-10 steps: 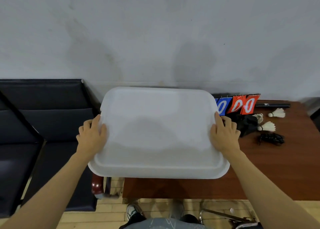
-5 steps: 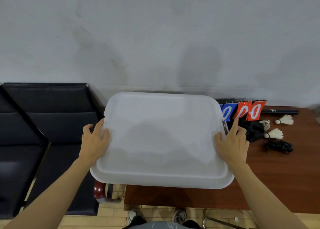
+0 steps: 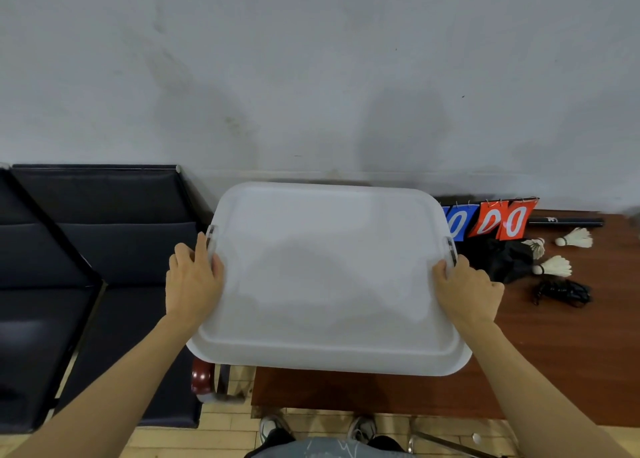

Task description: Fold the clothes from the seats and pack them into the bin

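- Both hands, left hand & right hand, are curled on side latches of lid.
- Bin sits on worktop edge, beside seats.
- Lid judged light, stiff, slick; best held at short edges.

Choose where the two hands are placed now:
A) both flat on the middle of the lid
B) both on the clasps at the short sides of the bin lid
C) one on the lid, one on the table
B: the left hand and the right hand each touch a clasp at opposite short edges of the white lid.
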The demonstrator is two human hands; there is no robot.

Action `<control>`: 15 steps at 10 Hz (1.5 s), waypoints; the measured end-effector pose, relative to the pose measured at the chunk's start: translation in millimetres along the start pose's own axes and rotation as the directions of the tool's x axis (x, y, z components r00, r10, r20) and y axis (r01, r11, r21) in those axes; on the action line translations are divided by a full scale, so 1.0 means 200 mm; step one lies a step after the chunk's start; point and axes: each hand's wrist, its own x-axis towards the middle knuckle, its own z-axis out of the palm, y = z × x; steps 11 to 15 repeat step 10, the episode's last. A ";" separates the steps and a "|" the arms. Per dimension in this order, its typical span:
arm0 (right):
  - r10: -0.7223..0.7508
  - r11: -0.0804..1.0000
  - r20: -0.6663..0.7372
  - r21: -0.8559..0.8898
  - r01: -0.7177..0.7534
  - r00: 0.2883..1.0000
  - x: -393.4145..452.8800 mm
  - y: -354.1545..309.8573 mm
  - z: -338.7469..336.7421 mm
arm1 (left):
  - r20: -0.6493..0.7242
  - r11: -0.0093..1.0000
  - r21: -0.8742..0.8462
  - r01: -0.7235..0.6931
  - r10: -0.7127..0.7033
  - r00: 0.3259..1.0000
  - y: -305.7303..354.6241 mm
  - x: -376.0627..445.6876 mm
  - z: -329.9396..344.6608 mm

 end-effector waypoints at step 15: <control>-0.071 0.960 0.087 -0.265 0.092 0.994 0.01 -0.05 -0.09 | 0.068 0.997 0.044 -0.059 0.056 0.996 0.06 0.03 -0.08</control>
